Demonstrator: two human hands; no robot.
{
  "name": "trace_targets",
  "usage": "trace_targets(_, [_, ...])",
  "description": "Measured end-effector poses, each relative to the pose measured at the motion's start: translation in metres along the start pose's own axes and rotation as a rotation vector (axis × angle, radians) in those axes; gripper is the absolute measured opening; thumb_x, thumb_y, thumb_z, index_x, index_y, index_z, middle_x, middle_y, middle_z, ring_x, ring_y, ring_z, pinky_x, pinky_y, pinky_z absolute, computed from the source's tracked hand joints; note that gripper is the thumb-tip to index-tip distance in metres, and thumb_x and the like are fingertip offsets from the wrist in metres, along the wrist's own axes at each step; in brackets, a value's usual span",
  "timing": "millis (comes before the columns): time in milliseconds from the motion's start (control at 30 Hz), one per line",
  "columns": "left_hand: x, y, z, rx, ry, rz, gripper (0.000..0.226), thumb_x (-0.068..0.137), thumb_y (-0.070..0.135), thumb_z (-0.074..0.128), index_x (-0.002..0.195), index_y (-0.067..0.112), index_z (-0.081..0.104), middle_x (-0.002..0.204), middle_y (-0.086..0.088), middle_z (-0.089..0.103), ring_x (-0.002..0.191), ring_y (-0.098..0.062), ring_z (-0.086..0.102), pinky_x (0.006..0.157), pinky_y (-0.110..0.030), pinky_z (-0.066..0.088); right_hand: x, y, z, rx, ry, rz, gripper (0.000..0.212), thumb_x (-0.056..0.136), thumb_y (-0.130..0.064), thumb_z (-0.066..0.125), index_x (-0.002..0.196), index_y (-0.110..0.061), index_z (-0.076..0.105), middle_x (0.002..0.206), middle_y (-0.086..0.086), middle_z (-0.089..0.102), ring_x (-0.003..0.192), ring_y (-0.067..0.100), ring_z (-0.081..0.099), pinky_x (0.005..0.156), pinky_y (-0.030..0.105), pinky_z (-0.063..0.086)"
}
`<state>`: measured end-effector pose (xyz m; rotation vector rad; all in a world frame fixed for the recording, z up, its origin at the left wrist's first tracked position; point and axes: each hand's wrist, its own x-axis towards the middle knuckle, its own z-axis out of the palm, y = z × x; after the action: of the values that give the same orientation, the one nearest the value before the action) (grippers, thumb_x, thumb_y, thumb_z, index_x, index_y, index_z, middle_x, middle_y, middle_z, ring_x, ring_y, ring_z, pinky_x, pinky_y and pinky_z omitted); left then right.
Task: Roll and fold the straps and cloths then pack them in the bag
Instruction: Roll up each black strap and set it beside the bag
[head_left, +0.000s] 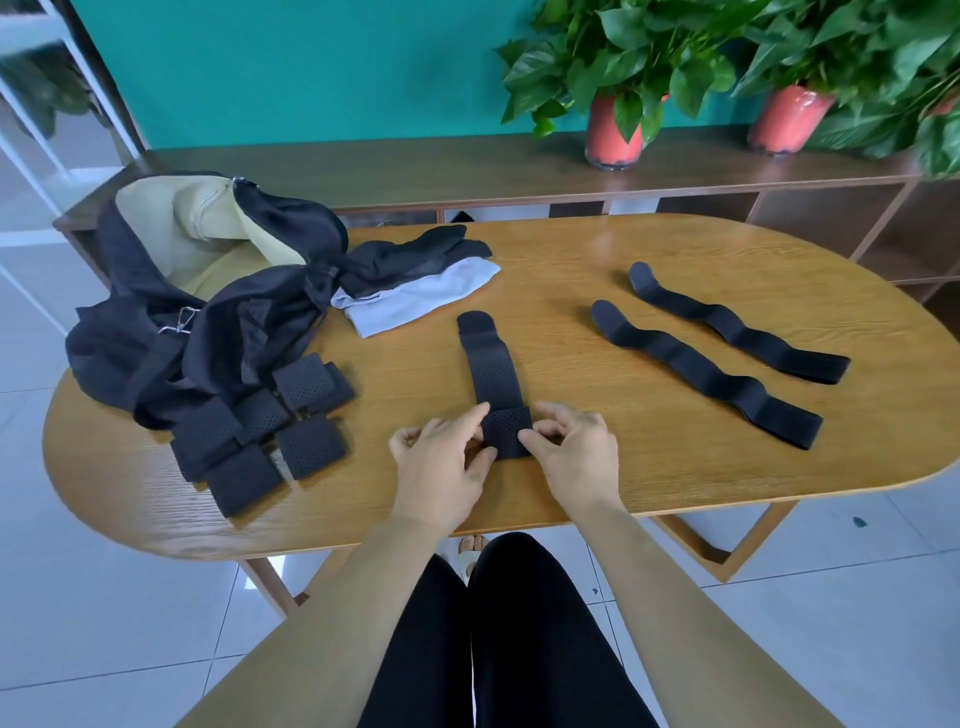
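Left grip (441, 462): thumb and fingers pinch the left edge of the folded near end of the perforated strap (488, 364).
Right grip (571, 452): pinches the right edge of the same fold.
Perforated strap: lies on the counter (571, 249), with the far end pointing away from the person.
Flat straps (706, 371): two, side by side at the right, not touching.
Rolled straps (260, 431): a heap at the left, against the bag (156, 338).
Cloths (415, 291): black and white, touching the bag.

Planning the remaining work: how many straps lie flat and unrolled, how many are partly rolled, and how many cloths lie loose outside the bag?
Flat straps: 2
Half-rolled strap: 1
Loose cloths, black and light grey: 2
Total: 5
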<state>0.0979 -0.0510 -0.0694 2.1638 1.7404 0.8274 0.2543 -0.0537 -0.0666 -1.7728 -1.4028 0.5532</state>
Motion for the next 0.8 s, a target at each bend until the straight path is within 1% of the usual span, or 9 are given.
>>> trace_targets(200, [0.001,0.0,0.003,0.129,-0.005,0.085,0.048,0.093,0.032,0.057,0.139,0.033,0.044,0.106,0.012,0.057,0.106,-0.011,0.051,0.088,-0.029,0.013,0.002,-0.002,0.002,-0.024,0.016,0.023,0.038,0.084,-0.029,0.07,0.12,-0.022,0.064,0.091,-0.01,0.07,0.111,0.011,0.049,0.097,0.04,0.04])
trace_targets(267, [0.0,-0.003,0.007,0.133,0.0,0.11,0.045,0.089,0.027,0.063,0.133,0.032,0.053,0.112,0.006,0.056,0.105,-0.015,0.053,0.089,-0.034,0.017,0.003,-0.003,0.003,-0.026,0.014,0.033,0.039,0.084,-0.03,0.07,0.121,-0.021,0.063,0.09,-0.011,0.07,0.11,0.011,0.05,0.096,0.04,0.041])
trace_targets(367, [0.0,-0.005,0.01,0.181,0.012,0.177,0.039,0.085,0.019,0.067,0.122,0.029,0.063,0.128,0.002,0.053,0.115,-0.018,0.049,0.088,-0.043,0.028,0.003,-0.003,0.003,-0.04,0.015,0.028,0.04,0.084,-0.031,0.07,0.121,-0.021,0.063,0.09,-0.012,0.07,0.11,0.011,0.05,0.095,0.039,0.042])
trace_targets(433, [0.001,-0.005,0.008,0.227,-0.019,0.251,0.033,0.088,0.021,0.063,0.12,0.027,0.065,0.133,0.006,0.055,0.122,-0.016,0.046,0.091,-0.043,0.024,0.003,-0.003,0.003,-0.055,0.012,0.021,0.04,0.084,-0.031,0.07,0.122,-0.021,0.062,0.089,-0.012,0.07,0.11,0.01,0.048,0.095,0.038,0.041])
trace_targets(467, [0.001,-0.005,0.006,0.243,-0.046,0.265,0.032,0.09,0.026,0.059,0.122,0.027,0.064,0.134,0.009,0.056,0.126,-0.014,0.045,0.093,-0.041,0.019,0.003,-0.003,0.003,-0.065,0.008,0.019,0.04,0.084,-0.031,0.07,0.122,-0.022,0.062,0.088,-0.013,0.069,0.11,0.01,0.047,0.095,0.038,0.041])
trace_targets(567, [0.002,-0.004,0.002,0.254,-0.122,0.245,0.042,0.093,0.045,0.05,0.133,0.031,0.054,0.142,0.018,0.046,0.134,-0.004,0.034,0.1,-0.036,0.008,0.005,-0.003,0.005,-0.129,-0.014,0.011,0.044,0.083,-0.036,0.07,0.124,-0.023,0.06,0.079,-0.013,0.065,0.107,0.011,0.044,0.093,0.036,0.042])
trace_targets(633, [0.006,-0.006,-0.001,0.228,-0.145,0.252,0.043,0.093,0.046,0.05,0.134,0.033,0.052,0.143,0.02,0.044,0.135,-0.001,0.029,0.102,-0.035,0.005,0.006,-0.002,0.004,-0.138,-0.036,0.012,0.044,0.084,-0.037,0.068,0.125,-0.024,0.059,0.076,-0.013,0.062,0.103,0.009,0.041,0.092,0.034,0.042])
trace_targets(733, [0.013,-0.009,-0.006,0.191,-0.167,0.296,0.037,0.095,0.042,0.05,0.13,0.031,0.057,0.138,0.018,0.051,0.135,-0.001,0.03,0.103,-0.032,0.004,0.005,0.0,-0.005,-0.027,-0.085,-0.023,0.04,0.084,-0.021,0.064,0.123,-0.027,0.06,0.094,-0.016,0.061,0.103,0.007,0.041,0.096,0.032,0.042])
trace_targets(800, [0.015,-0.013,-0.006,0.15,-0.149,0.324,0.032,0.096,0.04,0.048,0.122,0.029,0.064,0.13,0.016,0.059,0.134,-0.003,0.033,0.1,-0.029,0.004,0.001,0.002,-0.015,0.005,-0.169,-0.099,0.05,0.079,-0.006,0.06,0.123,-0.027,0.06,0.108,-0.022,0.053,0.113,0.006,0.038,0.104,0.029,0.035])
